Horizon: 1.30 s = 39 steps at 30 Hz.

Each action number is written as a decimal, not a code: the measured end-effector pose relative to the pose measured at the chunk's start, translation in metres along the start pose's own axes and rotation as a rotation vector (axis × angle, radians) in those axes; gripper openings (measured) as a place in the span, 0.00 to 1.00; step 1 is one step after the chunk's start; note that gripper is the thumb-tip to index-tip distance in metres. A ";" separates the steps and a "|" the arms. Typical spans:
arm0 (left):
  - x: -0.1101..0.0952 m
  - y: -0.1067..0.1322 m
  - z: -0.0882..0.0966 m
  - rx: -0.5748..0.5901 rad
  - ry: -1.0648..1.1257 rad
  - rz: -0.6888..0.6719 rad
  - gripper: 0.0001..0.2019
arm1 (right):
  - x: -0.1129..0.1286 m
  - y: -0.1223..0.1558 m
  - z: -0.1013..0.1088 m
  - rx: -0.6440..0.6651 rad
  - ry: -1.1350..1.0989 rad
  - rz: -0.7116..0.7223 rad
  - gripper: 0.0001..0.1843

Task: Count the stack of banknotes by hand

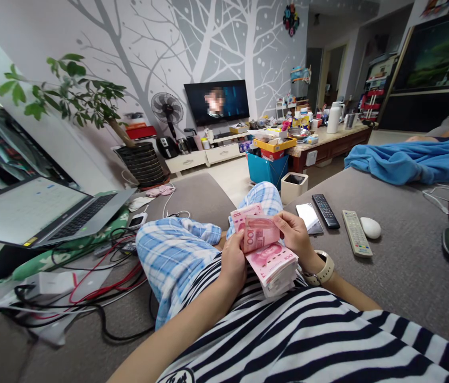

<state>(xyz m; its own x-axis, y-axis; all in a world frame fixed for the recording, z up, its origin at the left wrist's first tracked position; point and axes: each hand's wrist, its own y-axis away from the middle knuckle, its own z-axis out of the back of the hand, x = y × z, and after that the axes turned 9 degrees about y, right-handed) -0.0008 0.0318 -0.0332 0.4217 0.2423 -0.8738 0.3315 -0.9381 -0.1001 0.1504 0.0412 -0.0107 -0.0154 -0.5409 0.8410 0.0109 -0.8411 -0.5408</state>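
Two hands hold one fat stack of pink 100 yuan notes [272, 268]. The left hand [232, 263] is closed around the lower side of the stack. The right hand [291, 235] pinches the top notes [261, 234] and bends them up. Only a few notes are bent up, and most still sit flat in the thick stack. Just right of the stack lie a phone [309, 218] and a black remote [325, 210]. Farther right sit a white remote [356, 233] and a white mouse [370, 227].
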 end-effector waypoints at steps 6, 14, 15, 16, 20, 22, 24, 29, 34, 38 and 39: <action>-0.003 0.002 -0.003 0.029 0.062 0.092 0.08 | 0.002 0.001 0.000 -0.008 -0.051 -0.001 0.14; -0.003 0.003 -0.002 0.021 0.002 0.085 0.11 | 0.001 0.002 0.002 0.018 -0.082 0.016 0.17; -0.002 0.003 -0.001 0.023 -0.002 0.080 0.10 | 0.001 0.002 0.002 0.026 -0.091 0.014 0.17; -0.002 0.002 -0.001 0.023 0.000 0.077 0.10 | 0.001 0.003 0.002 0.032 -0.098 0.012 0.18; 0.000 0.002 -0.001 0.042 0.066 0.109 0.10 | 0.002 0.003 0.002 0.048 -0.088 0.012 0.19; -0.001 0.003 -0.002 0.058 0.075 0.117 0.09 | 0.003 0.004 0.003 0.050 -0.087 0.012 0.20; -0.003 0.006 -0.003 0.063 0.070 0.114 0.09 | 0.004 0.004 0.003 0.052 -0.108 -0.001 0.20; -0.007 0.010 -0.007 0.091 0.188 0.184 0.12 | 0.006 0.005 0.001 0.103 -0.194 -0.059 0.23; -0.007 0.011 -0.009 0.097 0.200 0.203 0.12 | 0.001 -0.001 0.000 -0.001 -0.127 -0.110 0.24; -0.012 0.016 -0.012 0.152 0.210 0.223 0.14 | -0.003 -0.004 0.000 -0.020 -0.060 -0.159 0.24; -0.013 0.018 -0.013 0.155 0.216 0.223 0.14 | -0.003 -0.004 0.000 -0.010 -0.050 -0.164 0.24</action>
<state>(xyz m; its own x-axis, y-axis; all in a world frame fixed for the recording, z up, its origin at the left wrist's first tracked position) 0.0105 0.0151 -0.0172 0.6437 0.0586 -0.7630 0.0862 -0.9963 -0.0038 0.1504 0.0461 -0.0107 0.0332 -0.3963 0.9175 0.0024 -0.9180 -0.3966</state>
